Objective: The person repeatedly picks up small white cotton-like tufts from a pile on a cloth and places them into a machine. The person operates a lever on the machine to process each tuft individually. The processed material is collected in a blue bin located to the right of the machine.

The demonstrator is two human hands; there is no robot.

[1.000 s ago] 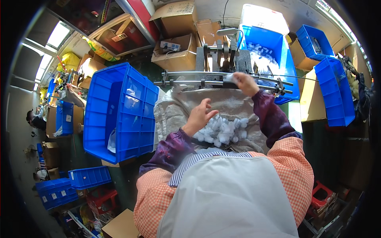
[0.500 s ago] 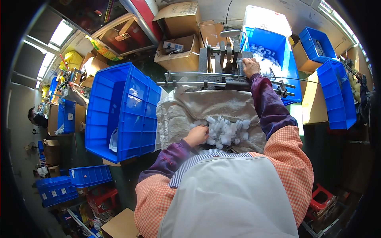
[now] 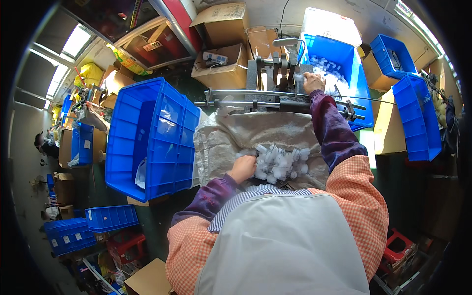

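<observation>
A pile of small translucent white plastic pieces (image 3: pixel 281 163) lies on a pale woven sack (image 3: pixel 216 142) in front of me. My left hand (image 3: pixel 242 168) is at the pile's left edge, fingers curled together; what they hold, if anything, is hidden. Beyond the sack stands a metal bench machine (image 3: pixel 283 73) with horizontal chrome rods (image 3: pixel 236 92). At the machine's right end is my right hand (image 3: pixel 314 82), its fingers bent and closed over something too small to make out. Similar white pieces (image 3: pixel 330 71) fill part of the blue bin (image 3: pixel 361 81) just right of that hand.
A large blue crate (image 3: pixel 169 142) stands on its side at the left of the sack. Cardboard boxes (image 3: pixel 221 73) sit behind the machine. More blue crates (image 3: pixel 418 118) are at the right, and a red stool (image 3: pixel 396 246) is low on the right.
My right hand has shifted slightly to the right, off the end of the machine. My left hand has drawn a little to the left at the pile's edge.
</observation>
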